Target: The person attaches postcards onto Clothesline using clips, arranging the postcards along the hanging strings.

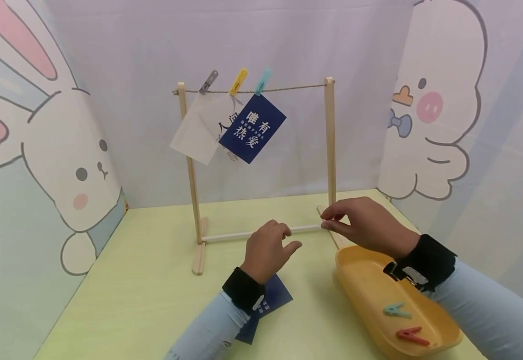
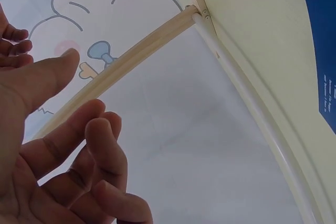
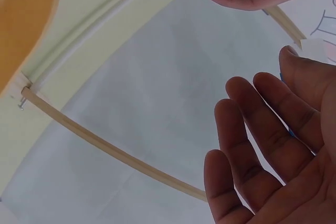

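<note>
My left hand hovers in front of the rack, its fingers loosely bent and nothing between them. Farther right, my right hand is raised above the back of the yellow basin, relaxed and empty. Three cards hang from the rack's cord: a pale card under a grey clothespin, a white card with dark lettering under a yellow clothespin, and a navy card under a light-blue clothespin. Navy cards lie on the table, partly hidden by my left wrist.
In the basin lie a teal clothespin and a red clothespin. The wooden rack has a left post, a right post and a white bottom rod. Cartoon-printed cloth walls in the pale yellow table.
</note>
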Demonstrator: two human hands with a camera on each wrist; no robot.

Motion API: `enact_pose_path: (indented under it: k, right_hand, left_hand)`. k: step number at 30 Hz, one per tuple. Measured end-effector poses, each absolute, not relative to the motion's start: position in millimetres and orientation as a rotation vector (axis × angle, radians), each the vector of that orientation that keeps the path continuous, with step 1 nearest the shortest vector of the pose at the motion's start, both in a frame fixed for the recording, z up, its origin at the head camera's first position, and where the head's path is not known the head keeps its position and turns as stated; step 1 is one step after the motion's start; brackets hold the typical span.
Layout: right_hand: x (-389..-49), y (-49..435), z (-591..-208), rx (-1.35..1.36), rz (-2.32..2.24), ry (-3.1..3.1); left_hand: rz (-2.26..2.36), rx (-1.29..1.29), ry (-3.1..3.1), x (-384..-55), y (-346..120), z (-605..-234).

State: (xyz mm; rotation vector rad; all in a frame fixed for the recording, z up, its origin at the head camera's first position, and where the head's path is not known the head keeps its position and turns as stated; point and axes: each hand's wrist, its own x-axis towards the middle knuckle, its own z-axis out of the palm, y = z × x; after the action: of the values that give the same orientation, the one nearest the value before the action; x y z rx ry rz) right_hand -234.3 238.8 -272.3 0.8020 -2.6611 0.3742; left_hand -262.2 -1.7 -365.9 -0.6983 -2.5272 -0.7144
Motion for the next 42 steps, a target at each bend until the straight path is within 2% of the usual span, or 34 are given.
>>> enact_pose_path:
  k: [13,42]
  right_hand:
    - [-225,246,-284,0.773,0.392,-2.692]
    - [-203,277,-313,0.668,0.420,-2.820]
  left_hand:
    - [-0.719,-0.714,-2.582,-257,10,-378]
    - [-0.530,-0.994,-2.409,-244,34,-397]
